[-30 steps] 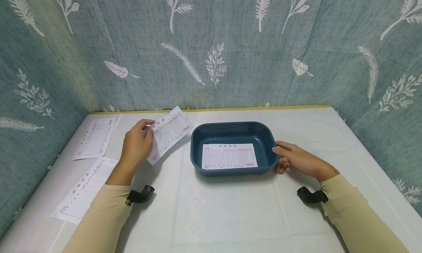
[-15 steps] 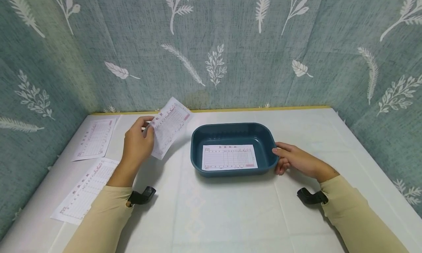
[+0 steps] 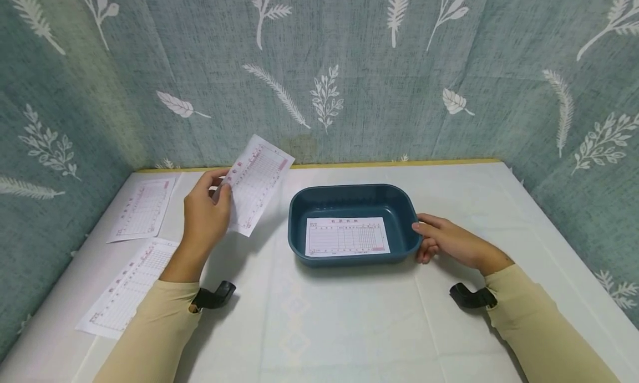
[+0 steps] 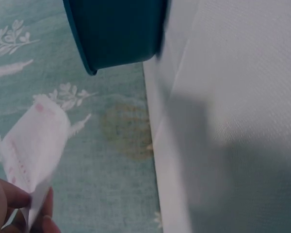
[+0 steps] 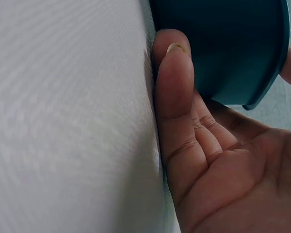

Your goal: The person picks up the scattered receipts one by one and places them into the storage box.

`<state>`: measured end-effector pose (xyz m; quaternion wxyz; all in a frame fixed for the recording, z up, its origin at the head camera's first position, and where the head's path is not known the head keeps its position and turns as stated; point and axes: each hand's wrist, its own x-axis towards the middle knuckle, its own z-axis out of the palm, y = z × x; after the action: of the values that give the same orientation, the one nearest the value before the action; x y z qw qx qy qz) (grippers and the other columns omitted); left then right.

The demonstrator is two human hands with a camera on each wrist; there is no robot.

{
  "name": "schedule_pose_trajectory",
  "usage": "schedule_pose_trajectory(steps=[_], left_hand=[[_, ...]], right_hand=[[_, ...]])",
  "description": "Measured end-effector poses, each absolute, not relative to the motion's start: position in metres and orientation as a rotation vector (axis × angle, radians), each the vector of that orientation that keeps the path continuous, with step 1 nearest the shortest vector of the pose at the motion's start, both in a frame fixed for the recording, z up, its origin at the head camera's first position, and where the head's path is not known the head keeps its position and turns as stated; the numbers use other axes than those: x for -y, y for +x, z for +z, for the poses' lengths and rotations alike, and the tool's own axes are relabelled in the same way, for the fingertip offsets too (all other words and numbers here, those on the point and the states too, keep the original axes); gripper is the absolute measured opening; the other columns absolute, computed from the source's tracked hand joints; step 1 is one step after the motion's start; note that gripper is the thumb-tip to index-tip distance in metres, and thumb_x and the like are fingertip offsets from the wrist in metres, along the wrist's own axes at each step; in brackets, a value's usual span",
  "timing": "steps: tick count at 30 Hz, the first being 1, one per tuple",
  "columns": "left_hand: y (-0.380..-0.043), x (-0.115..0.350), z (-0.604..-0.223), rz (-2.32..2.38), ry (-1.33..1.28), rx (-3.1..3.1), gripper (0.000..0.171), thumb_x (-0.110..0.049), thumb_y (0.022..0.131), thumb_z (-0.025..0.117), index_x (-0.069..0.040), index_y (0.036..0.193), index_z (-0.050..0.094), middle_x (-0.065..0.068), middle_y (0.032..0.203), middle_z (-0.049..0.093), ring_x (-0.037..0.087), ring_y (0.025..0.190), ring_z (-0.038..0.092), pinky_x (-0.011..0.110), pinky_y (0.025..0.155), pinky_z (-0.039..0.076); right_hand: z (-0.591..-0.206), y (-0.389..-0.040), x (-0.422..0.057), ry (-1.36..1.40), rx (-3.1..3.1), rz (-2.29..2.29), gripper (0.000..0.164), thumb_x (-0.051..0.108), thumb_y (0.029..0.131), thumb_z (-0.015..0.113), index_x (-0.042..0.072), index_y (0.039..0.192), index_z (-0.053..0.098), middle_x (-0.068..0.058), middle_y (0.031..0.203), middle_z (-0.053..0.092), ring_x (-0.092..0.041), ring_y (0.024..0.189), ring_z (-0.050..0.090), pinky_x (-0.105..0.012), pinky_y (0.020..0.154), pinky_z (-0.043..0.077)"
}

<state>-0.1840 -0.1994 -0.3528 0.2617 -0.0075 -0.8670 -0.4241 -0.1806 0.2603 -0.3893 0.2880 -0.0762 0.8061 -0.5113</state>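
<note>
My left hand (image 3: pixel 206 210) pinches a printed receipt slip (image 3: pixel 257 186) between thumb and fingers. The slip is raised above the table, left of a dark teal plastic tray (image 3: pixel 351 192); in the left wrist view the slip (image 4: pixel 36 141) bends slightly. A second receipt slip (image 3: pixel 324 238) lies flat inside the tray. At the tray's right end, my right hand (image 3: pixel 451 240) holds the rim with its thumb, the other fingers curled near the outer wall. The right wrist view shows these fingers (image 5: pixel 177 92) low against the white cloth, beside the tray wall (image 5: pixel 223 53).
Two more receipt slips lie at the table's left: one at the back (image 3: pixel 142 208), another nearer (image 3: pixel 127 289) and partly under my left forearm. White cloth (image 3: pixel 349 322) covers the table. Leaf-patterned fabric (image 3: pixel 319 67) walls the back and sides; a yellow strip (image 3: pixel 449 162) marks the back edge.
The receipt slip in my left hand has lifted and tilted more upright, its top edge moving up and back. My right hand and the tray stay in place.
</note>
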Motion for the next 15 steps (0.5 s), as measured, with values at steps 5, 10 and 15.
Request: schedule_pose_trajectory(steps=[5, 10, 15], left_hand=[[-0.1835, 0.1975, -0.3529, -1.187, -0.035, 2.29, 0.03, -0.002, 0.099, 0.053, -0.003, 0.127, 0.063, 0.017, 0.104, 0.065, 0.015, 0.078, 0.059, 0.007, 0.065, 0.042], [-0.1828, 0.196, -0.3515, -1.26, -0.079, 2.228, 0.029, -0.003, 0.099, 0.055, -0.001, 0.127, 0.063, 0.017, 0.103, 0.064, 0.002, 0.075, 0.06, 0.007, 0.065, 0.045], [-0.1804, 0.1933, -0.3484, -1.362, -0.093, 2.249, 0.032, -0.01, 0.101, 0.055, -0.007, 0.132, 0.061, 0.014, 0.106, 0.065, 0.005, 0.08, 0.063, 0.011, 0.067, 0.049]], right_hand=[[-0.3879, -0.1798, -0.2592, -0.197, -2.15, -1.374, 0.074, 0.039, 0.107, 0.042, -0.003, 0.158, 0.008, -0.01, 0.083, 0.072, -0.02, 0.076, 0.068, -0.031, 0.078, 0.056], [-0.3879, -0.1784, -0.2594, -0.199, -2.141, -1.382, 0.074, 0.039, 0.107, 0.042, -0.004, 0.158, 0.008, -0.009, 0.082, 0.072, -0.019, 0.075, 0.068, -0.031, 0.078, 0.056], [-0.3889, -0.1782, -0.2602, -0.203, -2.128, -1.402, 0.076, 0.038, 0.107, 0.043, -0.004, 0.158, 0.006, -0.008, 0.081, 0.072, -0.018, 0.074, 0.068, -0.031, 0.077, 0.057]])
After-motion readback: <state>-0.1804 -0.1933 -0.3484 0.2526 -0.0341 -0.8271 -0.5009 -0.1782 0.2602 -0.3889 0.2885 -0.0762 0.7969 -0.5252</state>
